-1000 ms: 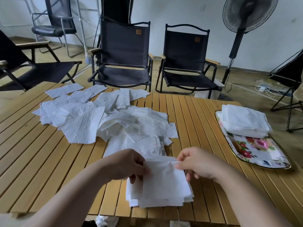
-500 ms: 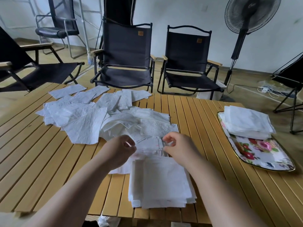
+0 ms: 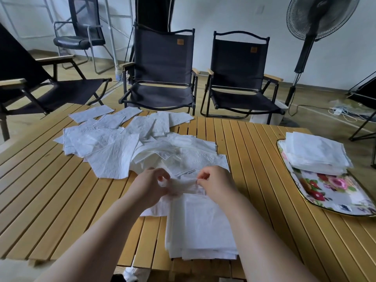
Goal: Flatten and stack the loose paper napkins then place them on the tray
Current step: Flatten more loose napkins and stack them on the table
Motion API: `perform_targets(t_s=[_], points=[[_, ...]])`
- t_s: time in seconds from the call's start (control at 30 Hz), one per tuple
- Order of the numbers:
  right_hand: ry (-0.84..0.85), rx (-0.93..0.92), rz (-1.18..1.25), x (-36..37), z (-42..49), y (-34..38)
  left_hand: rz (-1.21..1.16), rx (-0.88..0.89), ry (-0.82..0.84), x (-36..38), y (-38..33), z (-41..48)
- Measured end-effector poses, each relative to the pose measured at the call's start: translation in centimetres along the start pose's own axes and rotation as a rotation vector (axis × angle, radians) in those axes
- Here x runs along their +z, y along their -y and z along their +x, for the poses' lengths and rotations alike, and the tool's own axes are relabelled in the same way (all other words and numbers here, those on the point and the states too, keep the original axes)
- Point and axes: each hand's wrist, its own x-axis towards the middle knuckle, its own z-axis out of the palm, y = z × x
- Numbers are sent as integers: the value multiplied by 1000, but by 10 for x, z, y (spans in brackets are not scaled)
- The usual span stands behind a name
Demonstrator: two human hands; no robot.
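Note:
Loose white paper napkins (image 3: 114, 143) lie scattered over the far left and middle of the wooden slat table (image 3: 50, 200). A flattened stack of napkins (image 3: 201, 231) sits near the table's front edge, below my hands. My left hand (image 3: 149, 186) and my right hand (image 3: 215, 183) each pinch an edge of one thin napkin (image 3: 183, 185), stretched between them just beyond the stack. At the right, a floral tray (image 3: 333, 192) carries another neat napkin pile (image 3: 317, 153).
Two black folding chairs (image 3: 162, 78) stand behind the table, with another chair at the left (image 3: 30, 86). A pedestal fan (image 3: 317, 27) stands at the back right, with cables on the floor beside it. Something white lies on the floor under the table's front edge (image 3: 136, 274).
Both hands left the front stack, reached forward to the loose pile and pinched a fresh napkin, which now hangs stretched between them.

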Motion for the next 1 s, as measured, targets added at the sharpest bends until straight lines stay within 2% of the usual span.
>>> perform_targets(t_s=[0.2,0.43,0.57,0.63,0.73,0.8,0.9,1.0], points=[[-15,-46,115,-9,-4,2,20,62,-40,-3,-9,-3],[-20,-150,129,-31,-18,17,-19,120,-81,-7,-9,-6],[-25,-198,261,-45,-29,23,-30,188,-47,-11,-13,-12],[-38,-199,353,-53,-34,24,-77,248,-95,-14,-16,-14],[-69,-138,467,-60,-37,23,-271,247,-130,-24,-30,-20],[-50,-53,621,-62,-38,20,-580,116,14,-32,-43,-29],[149,60,894,-65,-40,13,-975,-124,215,-37,-54,-38],[251,102,855,-62,-41,6,-1089,-232,269,-37,-57,-41]])
